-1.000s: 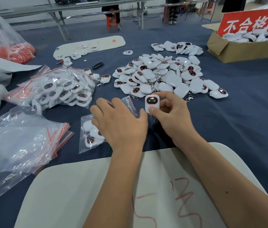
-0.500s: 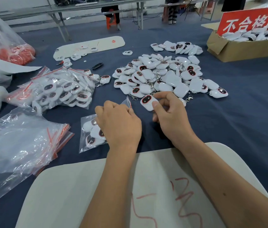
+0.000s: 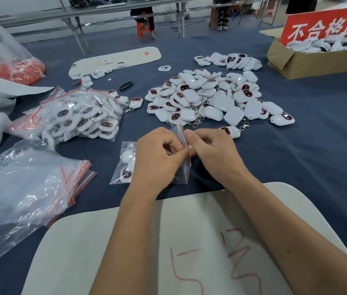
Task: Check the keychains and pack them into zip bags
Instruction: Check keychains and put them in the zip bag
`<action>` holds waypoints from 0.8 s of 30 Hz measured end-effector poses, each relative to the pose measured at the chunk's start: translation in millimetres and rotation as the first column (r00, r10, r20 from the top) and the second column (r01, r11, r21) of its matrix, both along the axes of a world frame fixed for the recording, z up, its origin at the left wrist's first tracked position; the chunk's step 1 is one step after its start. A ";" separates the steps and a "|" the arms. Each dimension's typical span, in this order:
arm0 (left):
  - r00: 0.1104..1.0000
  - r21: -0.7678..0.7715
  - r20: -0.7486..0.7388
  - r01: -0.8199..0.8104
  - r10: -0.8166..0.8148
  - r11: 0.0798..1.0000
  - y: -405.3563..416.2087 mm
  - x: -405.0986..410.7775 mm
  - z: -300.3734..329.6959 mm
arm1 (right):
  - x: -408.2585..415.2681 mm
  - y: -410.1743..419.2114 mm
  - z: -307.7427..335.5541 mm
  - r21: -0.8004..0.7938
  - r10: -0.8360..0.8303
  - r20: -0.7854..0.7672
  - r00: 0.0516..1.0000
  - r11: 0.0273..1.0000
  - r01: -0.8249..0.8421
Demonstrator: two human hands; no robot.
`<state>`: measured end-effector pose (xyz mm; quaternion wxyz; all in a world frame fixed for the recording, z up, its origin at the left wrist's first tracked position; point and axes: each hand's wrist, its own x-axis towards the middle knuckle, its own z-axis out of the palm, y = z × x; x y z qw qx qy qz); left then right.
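A red sign (image 3: 325, 25) stands at the back of the cardboard box (image 3: 308, 62) far to my right, and its big white characters read 不合格区. On the pale board (image 3: 108, 252) under my forearms I see red handwritten strokes (image 3: 217, 267); they look like a dash, a 5 and perhaps a 3, but I cannot read them surely. A small red mark (image 3: 146, 53) sits on the far white board (image 3: 125, 57), too small to read.

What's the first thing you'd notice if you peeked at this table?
The big pile of white keychains in the middle of the blue table. In front of it, the left hand and right hand pinch a clear zip bag between them. Far right, a red sign stands in a cardboard box.
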<state>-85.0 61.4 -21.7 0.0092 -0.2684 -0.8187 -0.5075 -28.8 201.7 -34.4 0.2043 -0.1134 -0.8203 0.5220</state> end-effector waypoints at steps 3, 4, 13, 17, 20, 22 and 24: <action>1.000 -0.008 -0.006 0.030 -0.030 1.000 2.7 2.0 -2.0 | 0.0 2.8 -0.3 -0.029 0.040 0.025 0.999 0.999 -0.039; 1.000 -0.009 -0.004 0.030 -0.030 1.000 3.1 2.1 -2.7 | -0.3 4.4 -1.3 -0.039 0.026 0.022 0.999 0.999 -0.025; 0.965 0.164 0.017 -0.262 0.263 0.951 -2.1 -3.4 -2.6 | 0.7 3.7 -7.0 0.160 -0.280 -0.174 0.944 0.938 0.308; 0.962 0.118 0.049 -0.271 0.267 0.955 4.1 -0.8 -3.8 | 5.9 5.0 1.8 0.050 -0.276 -0.403 0.873 0.945 0.322; 0.963 0.115 0.039 -0.268 0.265 0.956 7.3 -0.5 -4.4 | 8.4 1.5 1.8 0.062 -0.182 -0.427 0.886 0.971 0.229; 0.966 0.137 0.033 -0.258 0.256 0.956 8.6 -0.3 -5.3 | 8.1 -0.6 -0.7 0.165 -0.104 -0.388 0.916 0.970 0.180; 0.966 0.162 0.003 -0.254 0.257 0.953 9.9 2.0 -5.3 | 5.9 -2.0 -3.6 0.290 -0.059 -0.324 0.944 0.944 0.159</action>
